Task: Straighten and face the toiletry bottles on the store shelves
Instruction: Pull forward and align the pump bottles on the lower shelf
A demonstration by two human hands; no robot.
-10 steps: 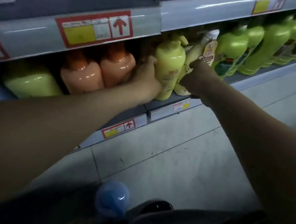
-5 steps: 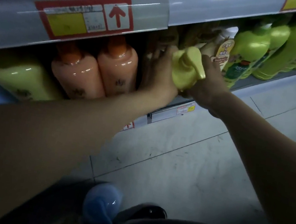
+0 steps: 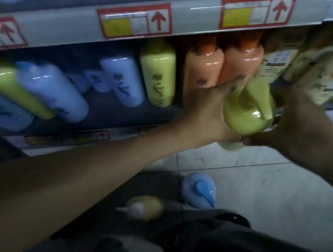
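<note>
While the shelf (image 3: 119,31) is running across the top w/ red-framed price tags (image 3: 134,19) on its edge, blue bottles (image 3: 53,90) are lying tipped on the lower level at left, a yellow one (image 3: 14,91) among them. Two orange bottles (image 3: 222,69) are standing upright just behind the hands. Both hands are gripping the yellow pump bottle (image 3: 248,114) in front of the shelf edge: left hand (image 3: 207,110) wrapped round its left side, right hand (image 3: 298,125) clamped on its right. Pump top is facing the camera. On the floor (image 3: 261,184), a blue pump bottle (image 3: 197,190) and a yellow bottle w/ white cap (image 3: 146,207) are sitting near each other.
</note>
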